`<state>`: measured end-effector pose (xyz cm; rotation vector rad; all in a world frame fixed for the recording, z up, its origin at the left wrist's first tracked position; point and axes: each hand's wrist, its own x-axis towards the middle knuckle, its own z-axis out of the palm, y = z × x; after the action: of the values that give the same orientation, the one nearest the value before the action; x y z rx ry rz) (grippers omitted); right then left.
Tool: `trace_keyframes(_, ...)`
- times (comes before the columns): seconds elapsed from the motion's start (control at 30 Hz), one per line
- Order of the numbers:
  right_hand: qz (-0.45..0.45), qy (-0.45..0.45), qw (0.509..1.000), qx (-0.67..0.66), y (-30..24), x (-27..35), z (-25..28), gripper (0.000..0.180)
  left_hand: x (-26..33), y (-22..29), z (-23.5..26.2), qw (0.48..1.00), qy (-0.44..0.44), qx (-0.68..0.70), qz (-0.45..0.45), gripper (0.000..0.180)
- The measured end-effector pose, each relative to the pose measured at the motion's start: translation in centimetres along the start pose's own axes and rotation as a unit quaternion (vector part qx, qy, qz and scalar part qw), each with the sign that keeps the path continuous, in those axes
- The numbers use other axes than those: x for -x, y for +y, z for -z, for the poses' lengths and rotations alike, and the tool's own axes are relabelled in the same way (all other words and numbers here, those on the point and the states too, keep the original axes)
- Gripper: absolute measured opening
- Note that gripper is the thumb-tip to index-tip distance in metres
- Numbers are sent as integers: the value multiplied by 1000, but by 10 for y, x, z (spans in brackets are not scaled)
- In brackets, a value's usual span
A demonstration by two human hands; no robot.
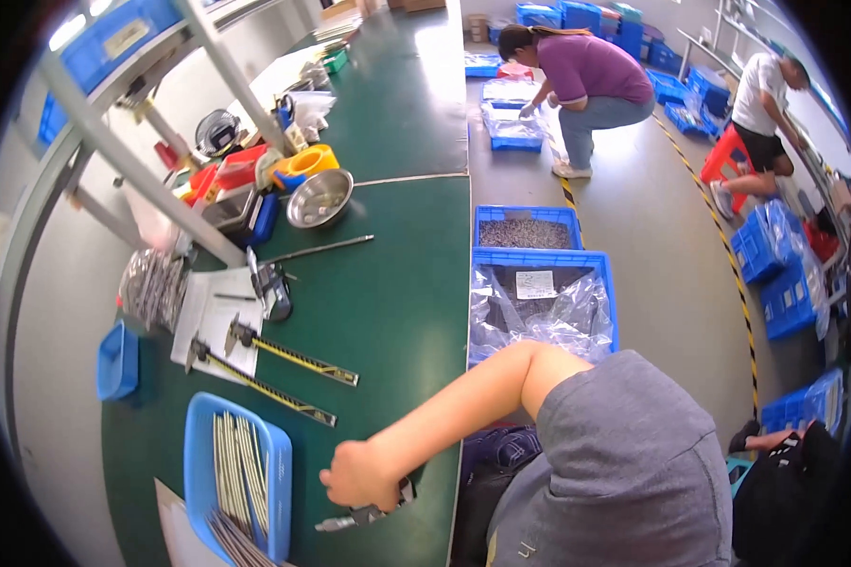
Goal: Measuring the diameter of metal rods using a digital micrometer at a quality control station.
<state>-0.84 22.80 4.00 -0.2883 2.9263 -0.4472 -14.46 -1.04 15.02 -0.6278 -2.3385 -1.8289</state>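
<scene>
Toward right edge of green table [397, 312], beside blue basket [281, 472]: right hand [359, 472] curled round grey micrometer-like tool [362, 516]. Risks, judged: slack grip could drop tool on table; leftward swing could strike basket's right rim or nearer caliper [279, 393]. Hidden: fingertips, tool's middle; tool-table contact unclear. Left hand out of view. Rods [227, 454] cut off at lower ends.

From where I stand, the green table [402, 302] carries a light-blue basket [281, 482], two black-and-yellow calipers [298, 357] lying partly over white papers [199, 317], a thin dark rod [326, 249] and a metal bowl [346, 201].
</scene>
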Motion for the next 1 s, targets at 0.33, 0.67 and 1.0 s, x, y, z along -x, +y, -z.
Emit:
trace_keyframes(0.33,109,11,994,-14,19,-19,-6,31,-94,-48,-153,649,-364,-607,-279,25)
trace_keyframes(0.67,207,312,927,-4,0,-18,-23,28,-95,-47,-199,651,-352,-661,-121,27)
trace_keyframes(1.0,235,222,946,-26,-9,-7,-23,33,-92,-48,-194,649,-309,-676,-158,17)
